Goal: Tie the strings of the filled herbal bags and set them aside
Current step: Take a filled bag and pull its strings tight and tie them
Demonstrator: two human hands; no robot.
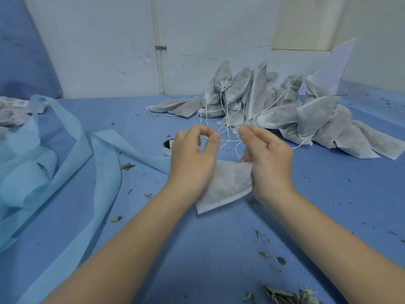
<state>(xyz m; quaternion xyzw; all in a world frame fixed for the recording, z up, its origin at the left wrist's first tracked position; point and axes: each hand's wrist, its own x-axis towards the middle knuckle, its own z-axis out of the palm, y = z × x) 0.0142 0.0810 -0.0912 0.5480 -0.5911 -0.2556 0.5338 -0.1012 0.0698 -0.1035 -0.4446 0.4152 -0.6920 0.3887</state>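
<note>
Dried herb scraps (282, 295) lie nearest the viewer on the blue tabletop (219, 249), with both forearms reaching forward above them. At far left, loose pale-blue fabric strips (54, 163) curl across the surface. Left hand (192, 154): thumb and forefinger tips pressed together in a ring, apparently pinching one end of the white string (228, 137), though the strand between the fingers is too fine to confirm. Centre: one filled herbal bag (228, 185) lies tilted on the tabletop between the wrists, its neck rising under the right palm. Right hand (265, 154): fingers curled, tips pinching the gathered neck or string, the lower fingers closing on the bag's upper edge. Behind and to the right, a pile of filled bags (274, 106) rests against the wall, strings trailing toward the hands. Step judged in hand: tying the knot. The next move calls for drawing the two ends apart to tighten, then putting the bag aside.
</note>
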